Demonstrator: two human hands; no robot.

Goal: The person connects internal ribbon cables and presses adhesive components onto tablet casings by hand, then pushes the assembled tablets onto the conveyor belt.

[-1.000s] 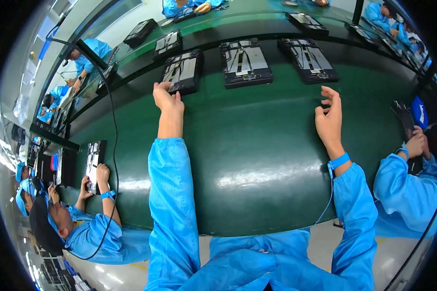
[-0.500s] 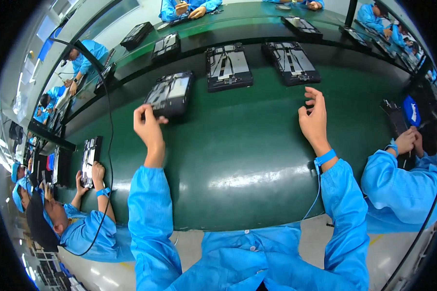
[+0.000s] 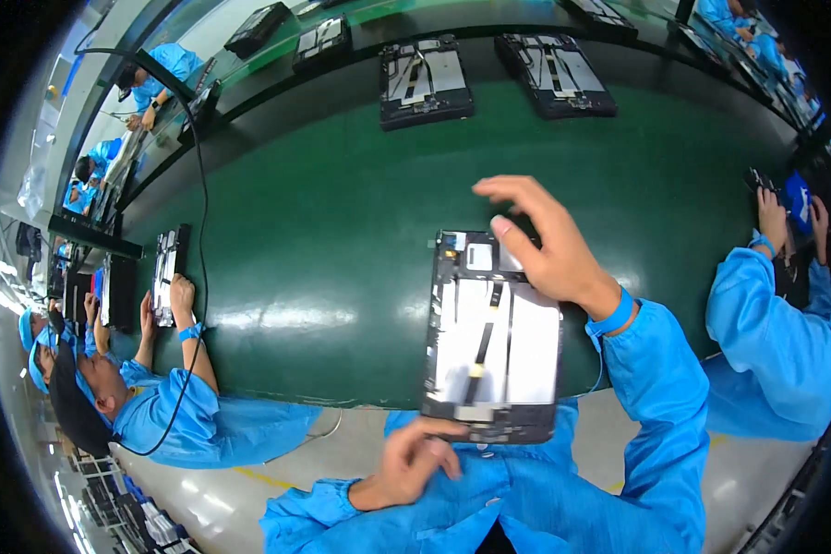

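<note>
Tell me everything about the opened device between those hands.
The opened device is a black-edged rectangle with metallic-looking panels, a dark strip and small parts at both ends. Insides up, it overlaps the green table's near edge. The left hand touches its near end; the right hand covers its far right corner.

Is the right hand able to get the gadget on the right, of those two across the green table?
Probably yes, with a stretch: the right hand looks open, and only green tabletop shows between it and that gadget.

The left hand holds a device; the right hand overlaps it.
</note>
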